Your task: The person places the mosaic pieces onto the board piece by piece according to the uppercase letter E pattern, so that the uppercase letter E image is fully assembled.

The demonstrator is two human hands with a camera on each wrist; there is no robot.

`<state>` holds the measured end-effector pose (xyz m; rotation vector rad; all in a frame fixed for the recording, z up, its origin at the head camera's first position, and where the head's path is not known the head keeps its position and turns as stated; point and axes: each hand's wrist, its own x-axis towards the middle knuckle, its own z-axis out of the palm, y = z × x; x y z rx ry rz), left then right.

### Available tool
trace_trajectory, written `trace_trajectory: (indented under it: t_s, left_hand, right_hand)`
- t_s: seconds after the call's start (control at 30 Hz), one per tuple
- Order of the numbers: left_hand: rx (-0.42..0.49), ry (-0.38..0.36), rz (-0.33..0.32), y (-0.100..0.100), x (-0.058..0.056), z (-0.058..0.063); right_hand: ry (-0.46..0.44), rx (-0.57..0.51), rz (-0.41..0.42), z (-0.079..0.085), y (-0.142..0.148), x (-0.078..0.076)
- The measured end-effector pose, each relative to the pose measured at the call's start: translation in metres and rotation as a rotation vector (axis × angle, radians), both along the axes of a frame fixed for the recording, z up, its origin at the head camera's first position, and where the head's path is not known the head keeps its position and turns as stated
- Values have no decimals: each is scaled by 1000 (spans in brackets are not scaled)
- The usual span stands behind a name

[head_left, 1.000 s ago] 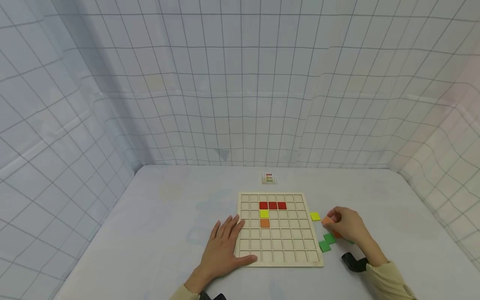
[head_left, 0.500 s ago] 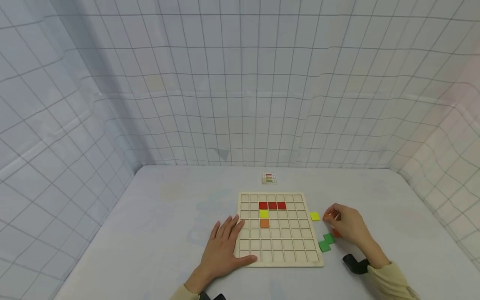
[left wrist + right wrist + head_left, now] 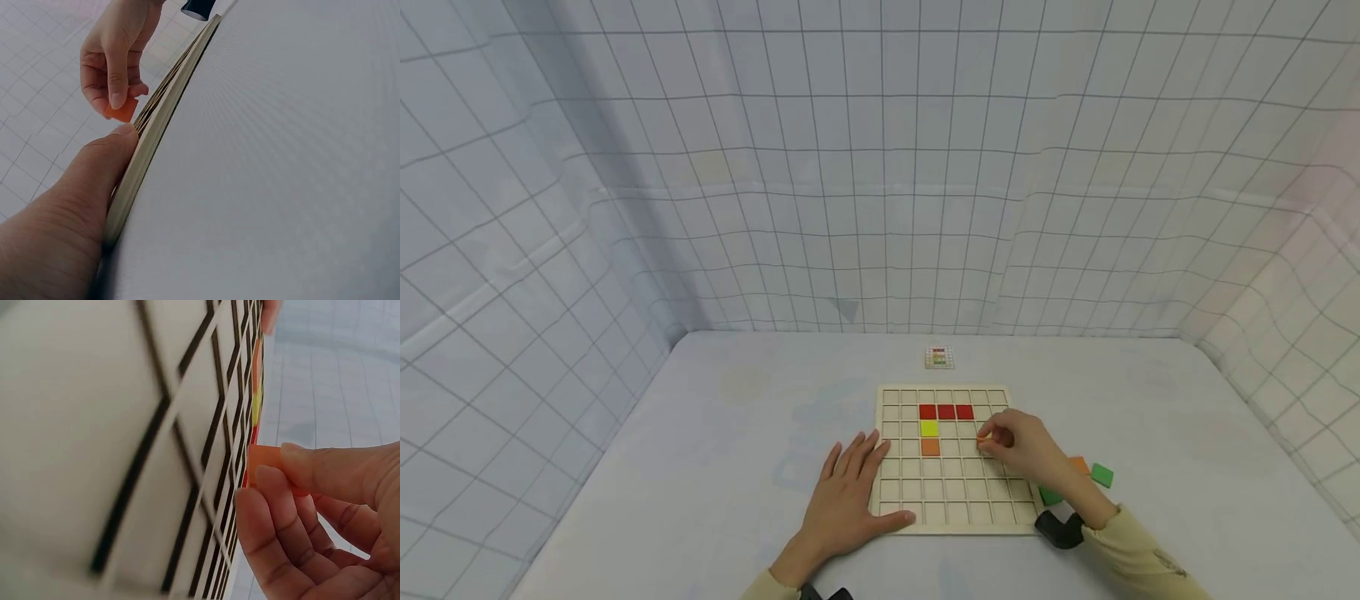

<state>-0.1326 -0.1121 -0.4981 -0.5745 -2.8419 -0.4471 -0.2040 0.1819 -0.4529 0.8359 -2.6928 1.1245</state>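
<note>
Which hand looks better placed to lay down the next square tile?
Probably the right hand: it pinches a square orange tile over the pale wooden grid board, while the left hand rests at the board's left edge.

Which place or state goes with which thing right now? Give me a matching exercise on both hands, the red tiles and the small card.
1. Red tiles
2. Left hand
3. Small card
4. Right hand

A. Beyond the far edge of the board
B. Pinching an orange tile
C. Side by side in one row
D. Touching the board's left side

Pairs: 1-C, 2-D, 3-A, 4-B
</note>
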Motion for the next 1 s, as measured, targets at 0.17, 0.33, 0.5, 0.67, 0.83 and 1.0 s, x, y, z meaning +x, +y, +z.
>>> trace_trajectory:
  t_s: [0.17,0.33,0.5,0.67,0.83,1.0]
  left_hand:
    - [-6,3,0,1,-1,0]
    - [-4,1,-1,0,-1,-1]
    - [0,8,-3,0,-1,-1]
    - [5,14,-2,-1,-1,-1]
    - [8,14,0,-1,-1,0]
    - [8,0,0,0,0,0]
  right_hand:
    - [-5,6,74,2,-17,-4]
    - [-30,3,101,2,-26,-8]
    - [-67,-9,123,1,-33,-12]
    - [-58,35,85,1,-38,-14]
    - [-96,83,42,6,-39,-14]
    - [-155,127,18,9,-40,-13]
